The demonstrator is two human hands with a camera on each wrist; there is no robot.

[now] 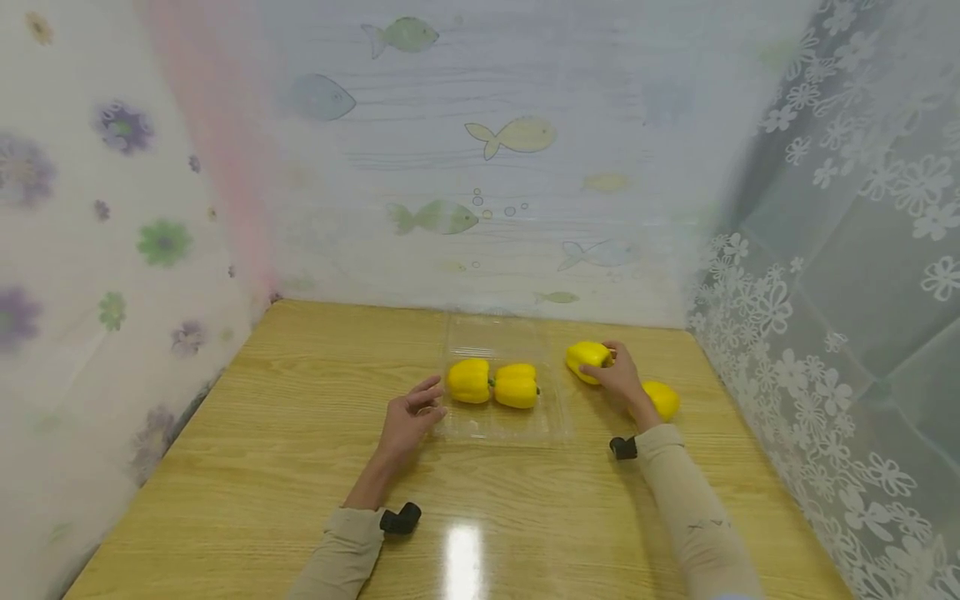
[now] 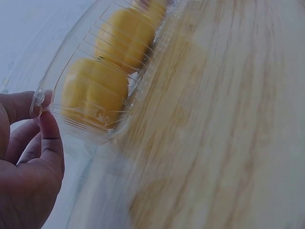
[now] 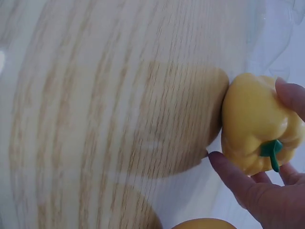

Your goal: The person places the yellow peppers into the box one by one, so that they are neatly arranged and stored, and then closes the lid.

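Two yellow bell peppers (image 1: 516, 386) lie end to end inside a clear plastic clamshell container (image 1: 498, 429), whose lid (image 1: 491, 337) is folded back toward the wall. At the container's left edge is my left hand (image 1: 408, 423); in the left wrist view its thumb and finger pinch the clear rim near a small tab (image 2: 38, 98). Right of the container, my right hand (image 1: 618, 377) holds another yellow bell pepper (image 3: 257, 119), thumb on one side and fingers on the other. Its green stem (image 3: 271, 151) faces the palm. I cannot tell whether this pepper touches the table.
One more yellow pepper (image 1: 663, 400) lies on the wooden table (image 1: 480, 492), partly behind my right wrist. A fish-patterned curtain (image 1: 480, 208) stands along the back edge, with flowered curtains on the left (image 1: 112, 250) and right (image 1: 825, 333).
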